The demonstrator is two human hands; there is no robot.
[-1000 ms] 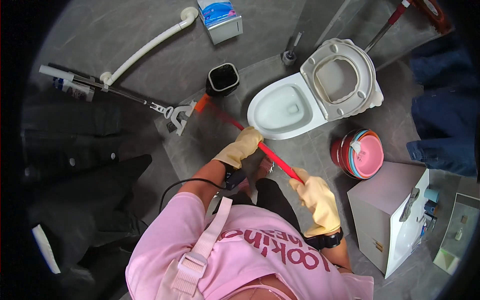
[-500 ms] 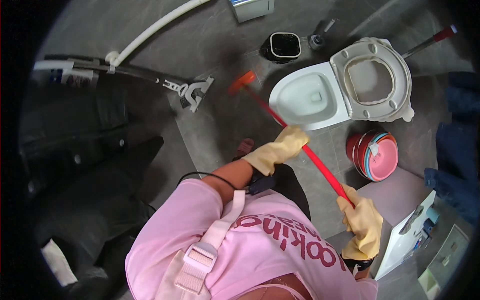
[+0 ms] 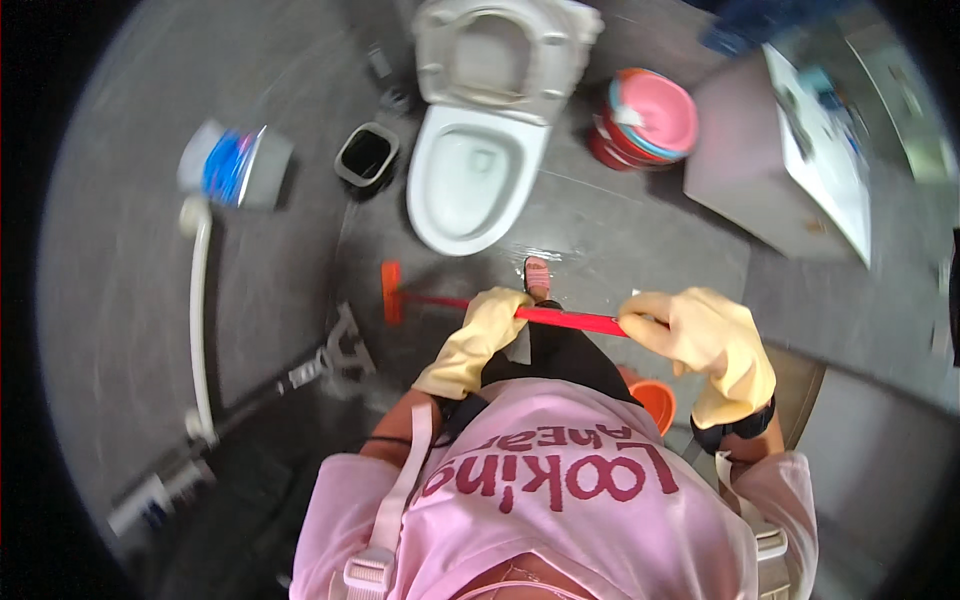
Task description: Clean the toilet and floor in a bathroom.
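Observation:
Both my hands wear cream rubber gloves and grip a long-handled floor brush [image 3: 572, 320] with a red pole. My left hand [image 3: 472, 348] is closed around the pole ahead of my legs. My right hand [image 3: 710, 352] is closed at the pole's right end, thumb along it. The pole runs nearly level across my body. Its orange head [image 3: 391, 293] is at the left, near the grey floor; whether it touches is hard to tell. Beyond the pole stands a white toilet [image 3: 430, 200] with its lid raised. One foot in a pink-strapped slipper [image 3: 537, 272] shows between toilet and pole.
A dark bin [image 3: 350, 165] stands left of the toilet. Stacked basins and buckets [image 3: 660, 110] are right of it, beside a vanity cabinet [image 3: 735, 165]. A white wall rail [image 3: 200, 330] and a grey mop head [image 3: 350, 345] lie left. An orange bucket [image 3: 655, 400] is near my right side.
My view has turned, so the toilet now lies straight ahead. The pole has swung from diagonal to nearly level, its head now left of my body. Both hands keep their grip.

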